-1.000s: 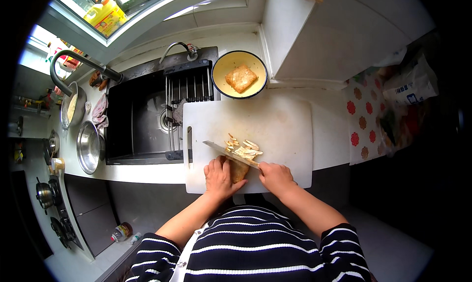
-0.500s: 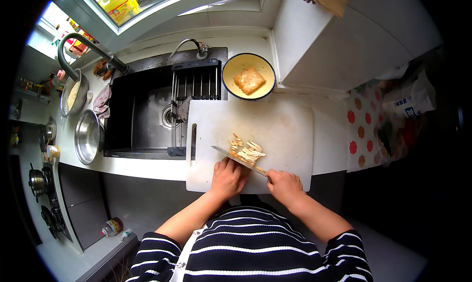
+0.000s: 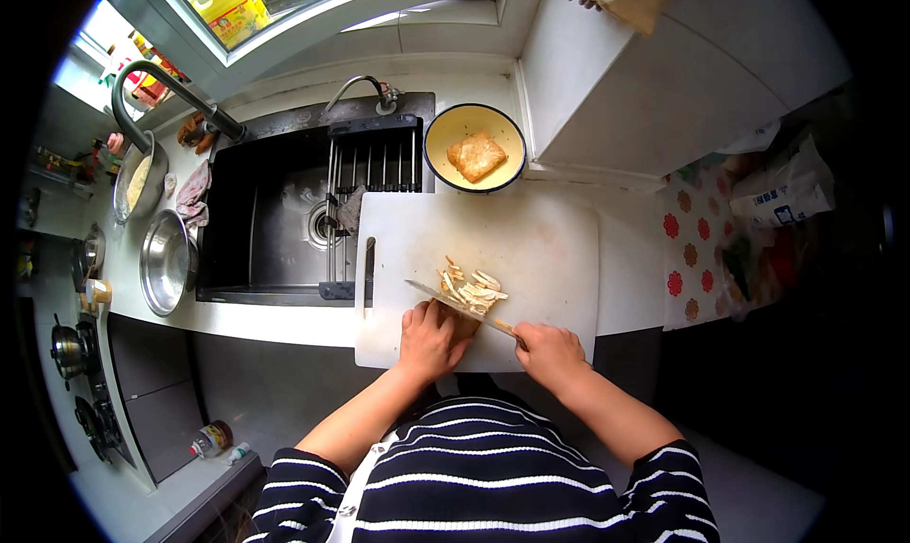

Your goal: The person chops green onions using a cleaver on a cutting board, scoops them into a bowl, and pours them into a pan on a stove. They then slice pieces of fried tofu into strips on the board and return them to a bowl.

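Observation:
My right hand [image 3: 552,355] is closed round the wooden handle of a kitchen knife [image 3: 459,303], its blade slanting up to the left across the white cutting board [image 3: 559,249]. Below the blade, my left hand [image 3: 430,342] holds down a brown piece that looks like fried tofu [image 3: 464,328], partly hidden by the fingers and knife. Just beyond the blade lies a small heap of pale strips with brown edges [image 3: 480,291]. A whole golden-brown square of what seems the same food [image 3: 477,155] rests in a yellow bowl with a dark rim [image 3: 438,132] behind the board.
Left of the board is a black sink [image 3: 261,230] with a rack [image 3: 377,164] across it and a tall faucet [image 3: 180,93]. A steel bowl [image 3: 164,263] and a pink cloth [image 3: 195,197] lie farther left. A flowered cloth [image 3: 697,249] and plastic bags [image 3: 787,197] are at right.
My left hand has shifted slightly left, so more of the brown piece shows. The knife keeps nearly the same place over it. The whole view has drifted a little.

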`<action>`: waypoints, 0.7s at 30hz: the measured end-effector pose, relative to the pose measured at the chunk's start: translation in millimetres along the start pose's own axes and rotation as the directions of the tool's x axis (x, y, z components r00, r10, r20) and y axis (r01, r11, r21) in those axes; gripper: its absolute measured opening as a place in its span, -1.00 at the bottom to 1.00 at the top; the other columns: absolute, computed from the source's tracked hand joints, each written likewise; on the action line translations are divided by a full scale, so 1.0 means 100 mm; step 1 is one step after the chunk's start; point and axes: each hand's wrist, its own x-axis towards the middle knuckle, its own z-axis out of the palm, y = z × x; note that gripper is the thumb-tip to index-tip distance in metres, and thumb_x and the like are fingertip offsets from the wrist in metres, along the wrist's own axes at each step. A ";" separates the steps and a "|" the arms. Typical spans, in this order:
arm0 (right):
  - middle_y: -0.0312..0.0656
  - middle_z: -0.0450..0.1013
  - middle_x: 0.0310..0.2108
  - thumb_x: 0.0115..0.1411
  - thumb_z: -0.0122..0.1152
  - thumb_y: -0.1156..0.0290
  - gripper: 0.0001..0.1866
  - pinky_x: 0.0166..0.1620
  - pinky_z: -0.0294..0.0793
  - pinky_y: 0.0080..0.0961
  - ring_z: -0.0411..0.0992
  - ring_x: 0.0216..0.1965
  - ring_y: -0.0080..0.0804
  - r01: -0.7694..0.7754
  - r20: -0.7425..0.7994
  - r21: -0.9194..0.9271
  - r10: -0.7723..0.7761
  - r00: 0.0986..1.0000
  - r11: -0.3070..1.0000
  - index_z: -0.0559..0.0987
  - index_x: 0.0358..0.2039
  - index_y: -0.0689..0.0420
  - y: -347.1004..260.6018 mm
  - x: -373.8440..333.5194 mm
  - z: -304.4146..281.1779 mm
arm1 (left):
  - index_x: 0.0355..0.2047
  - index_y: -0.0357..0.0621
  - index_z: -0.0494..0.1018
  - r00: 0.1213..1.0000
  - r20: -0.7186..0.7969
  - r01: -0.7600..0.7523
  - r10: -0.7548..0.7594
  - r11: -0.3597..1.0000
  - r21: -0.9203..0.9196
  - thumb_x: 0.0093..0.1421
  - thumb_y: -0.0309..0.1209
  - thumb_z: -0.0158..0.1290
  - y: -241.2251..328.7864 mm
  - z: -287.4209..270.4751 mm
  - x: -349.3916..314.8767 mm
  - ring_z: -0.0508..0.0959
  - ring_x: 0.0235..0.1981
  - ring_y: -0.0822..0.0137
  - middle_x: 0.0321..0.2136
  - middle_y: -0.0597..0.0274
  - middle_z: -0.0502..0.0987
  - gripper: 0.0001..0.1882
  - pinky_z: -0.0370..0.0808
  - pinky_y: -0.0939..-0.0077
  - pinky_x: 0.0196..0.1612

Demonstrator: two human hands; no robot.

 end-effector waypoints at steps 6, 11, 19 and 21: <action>-0.01 0.53 -0.44 0.11 0.08 0.36 -0.87 -0.27 0.50 -0.06 0.52 -0.37 0.06 -0.018 0.061 -0.043 0.021 0.998 0.999 0.53 -0.35 0.08 -0.02 0.11 0.15 | -0.17 -0.13 0.48 1.000 -0.002 -0.020 0.020 1.000 0.006 -0.09 -0.11 0.26 -0.02 -0.03 0.01 0.34 -0.08 -0.06 -0.15 -0.06 0.36 -0.49 0.26 0.11 -0.10; 0.00 0.53 -0.46 0.10 0.09 0.36 -0.87 -0.27 0.50 -0.07 0.51 -0.39 0.05 0.047 -0.023 0.015 -0.047 0.999 0.999 0.53 -0.35 0.08 -0.01 0.37 0.48 | -0.24 -0.13 0.47 0.994 -0.100 -0.057 0.052 0.997 -0.045 -0.11 -0.12 0.29 -0.05 -0.05 -0.01 0.35 -0.16 -0.02 -0.22 -0.03 0.37 -0.52 0.27 0.12 -0.14; -0.03 0.53 -0.46 0.11 0.09 0.37 -0.87 -0.28 0.50 -0.08 0.51 -0.40 0.02 0.049 -0.040 0.051 -0.047 0.998 0.997 0.55 -0.33 0.05 -0.02 0.03 0.13 | -0.34 -0.17 0.41 0.947 -0.222 0.190 -0.233 0.961 -0.200 -0.10 -0.33 0.33 -0.17 -0.12 -0.27 0.41 -0.35 0.12 -0.41 0.13 0.38 -0.63 0.35 0.25 -0.26; -0.01 0.53 -0.45 0.11 0.07 0.38 -0.87 -0.26 0.50 -0.06 0.51 -0.40 0.05 0.041 0.004 0.022 -0.041 0.999 0.999 0.54 -0.34 0.07 -0.03 0.05 0.14 | -0.33 -0.16 0.40 0.918 -0.194 0.289 -0.347 0.917 -0.273 -0.10 -0.32 0.33 -0.19 -0.06 -0.35 0.41 -0.38 0.10 -0.42 0.12 0.38 -0.61 0.36 0.26 -0.30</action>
